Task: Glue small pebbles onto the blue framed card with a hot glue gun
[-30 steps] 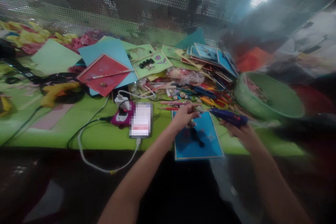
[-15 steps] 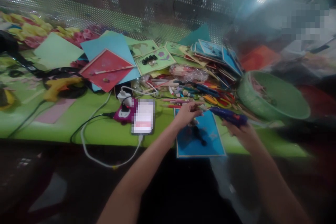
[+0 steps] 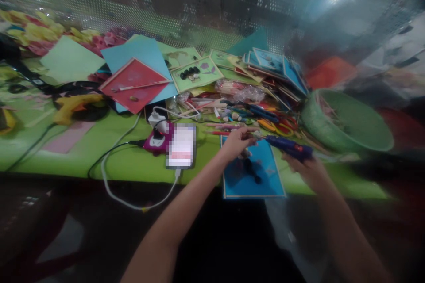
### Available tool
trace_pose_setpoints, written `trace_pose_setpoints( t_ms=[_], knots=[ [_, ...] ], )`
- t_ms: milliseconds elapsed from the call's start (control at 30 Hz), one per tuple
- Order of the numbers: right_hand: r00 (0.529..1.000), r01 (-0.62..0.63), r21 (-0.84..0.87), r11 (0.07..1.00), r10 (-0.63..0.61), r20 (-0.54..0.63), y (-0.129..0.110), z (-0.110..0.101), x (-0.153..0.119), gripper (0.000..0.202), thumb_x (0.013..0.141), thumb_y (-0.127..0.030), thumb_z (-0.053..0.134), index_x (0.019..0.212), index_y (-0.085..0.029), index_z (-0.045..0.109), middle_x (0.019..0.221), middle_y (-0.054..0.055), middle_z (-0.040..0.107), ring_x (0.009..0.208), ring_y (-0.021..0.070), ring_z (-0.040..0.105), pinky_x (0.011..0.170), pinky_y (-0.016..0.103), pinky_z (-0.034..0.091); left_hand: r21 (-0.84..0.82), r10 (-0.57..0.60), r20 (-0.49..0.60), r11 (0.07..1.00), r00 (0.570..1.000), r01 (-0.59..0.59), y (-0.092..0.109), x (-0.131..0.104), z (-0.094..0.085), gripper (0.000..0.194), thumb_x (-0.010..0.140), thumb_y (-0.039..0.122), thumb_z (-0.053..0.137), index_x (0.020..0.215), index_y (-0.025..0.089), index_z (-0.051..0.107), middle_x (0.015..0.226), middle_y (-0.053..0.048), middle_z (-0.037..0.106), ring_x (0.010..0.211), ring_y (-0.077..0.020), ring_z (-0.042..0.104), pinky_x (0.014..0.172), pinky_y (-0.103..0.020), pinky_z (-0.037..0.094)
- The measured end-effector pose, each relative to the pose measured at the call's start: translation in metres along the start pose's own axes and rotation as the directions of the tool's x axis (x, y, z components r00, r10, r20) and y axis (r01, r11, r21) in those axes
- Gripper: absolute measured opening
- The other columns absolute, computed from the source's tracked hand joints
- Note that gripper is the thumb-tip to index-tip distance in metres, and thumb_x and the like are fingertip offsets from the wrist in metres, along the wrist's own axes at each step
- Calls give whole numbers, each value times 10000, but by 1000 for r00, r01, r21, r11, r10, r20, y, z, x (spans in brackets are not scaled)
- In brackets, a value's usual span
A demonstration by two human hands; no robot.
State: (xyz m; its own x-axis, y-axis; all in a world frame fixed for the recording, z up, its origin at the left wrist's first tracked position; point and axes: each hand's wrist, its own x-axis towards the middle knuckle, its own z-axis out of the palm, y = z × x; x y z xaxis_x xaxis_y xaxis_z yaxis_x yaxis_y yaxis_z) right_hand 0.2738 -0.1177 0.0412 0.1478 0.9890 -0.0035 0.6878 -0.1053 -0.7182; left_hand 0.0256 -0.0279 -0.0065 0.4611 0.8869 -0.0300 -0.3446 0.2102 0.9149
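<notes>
Head view: over the blue square card (image 3: 242,187), I see left hand (image 3: 236,143) pinching a pale roundish piece (image 3: 257,134); right hand (image 3: 303,167) grips a dark-blue plastic glue gun (image 3: 289,146), probably light, best handle-held.

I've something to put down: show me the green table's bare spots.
Bare green table shows between the pink paper and the white cable; another patch, partly hidden by the left forearm, between phone and blue board. Crowded: the strip behind, with scissors, sticks and stacked boards.

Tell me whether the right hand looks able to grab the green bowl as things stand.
Probably not: the green bowl looks near, but the right hand is taken up gripping the blue glue gun.
</notes>
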Motion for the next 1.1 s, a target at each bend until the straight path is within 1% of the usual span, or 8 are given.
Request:
trace_pose_setpoints(
  t_ms=[167,300,433,533,633,700,900,1100],
  knots=[
    [1000,15,-25,1000,-15,-25,-6,1,1,518,757,-692,725,561,-229,600,477,-7,532,470,152,490,495,306,406,4,-19,3,1000,1000,19,1,-2,0,561,786,297,845,1302,157,675,1019,-112,774,808,-165,702,542,-187,535],
    [999,21,-7,1000,-22,-26,-10,1,0,527,760,-718,711,583,-230,618,498,6,565,484,166,516,490,311,414,-2,-16,8,1000,1000,16,0,-1,-1,570,772,290,857,1295,149,679,1017,-114,776,816,-168,710,571,-194,546],
    [999,44,-31,999,-43,7,-12,1,-1,529,767,-725,708,584,-237,621,467,-3,535,453,163,482,471,316,398,15,0,3,1000,1000,0,0,-1,-1,542,781,263,839,1284,133,685,960,-102,771,798,-160,703,574,-190,544],
    [999,49,-25,999,-49,-1,-14,2,2,536,774,-729,701,582,-237,613,478,-1,540,465,162,491,481,316,401,22,-14,11,1000,1000,14,2,-3,0,562,786,287,836,1302,135,672,1049,-126,769,808,-169,701,544,-196,548],
    [999,33,9,999,-33,-36,-17,1,3,561,736,-774,703,626,-228,637,495,0,556,478,168,513,493,321,417,16,-34,20,999,999,33,3,-4,1,575,781,299,843,1304,137,667,1104,-141,765,808,-168,698,531,-195,548],
    [999,14,13,1000,-14,-39,-18,1,2,583,710,-800,701,634,-224,647,491,-1,556,476,171,517,494,324,423,6,-36,24,999,999,36,2,-4,1,580,779,299,847,1307,141,666,1091,-132,766,805,-164,697,531,-192,546],
    [999,7,-29,1000,-6,49,-17,-1,-2,582,721,-789,694,568,-231,625,483,6,558,478,173,520,491,325,418,12,-10,0,1000,1000,10,-1,1,-1,508,784,229,846,1260,131,697,941,-90,779,771,-130,698,616,-177,548],
    [999,34,22,999,-33,-33,-11,-2,2,530,745,-756,714,659,-238,647,522,2,582,497,179,530,494,328,423,-24,-35,39,999,999,36,0,0,-1,562,769,306,865,1274,144,679,1088,-144,781,844,-170,715,581,-195,555]
  ],
)
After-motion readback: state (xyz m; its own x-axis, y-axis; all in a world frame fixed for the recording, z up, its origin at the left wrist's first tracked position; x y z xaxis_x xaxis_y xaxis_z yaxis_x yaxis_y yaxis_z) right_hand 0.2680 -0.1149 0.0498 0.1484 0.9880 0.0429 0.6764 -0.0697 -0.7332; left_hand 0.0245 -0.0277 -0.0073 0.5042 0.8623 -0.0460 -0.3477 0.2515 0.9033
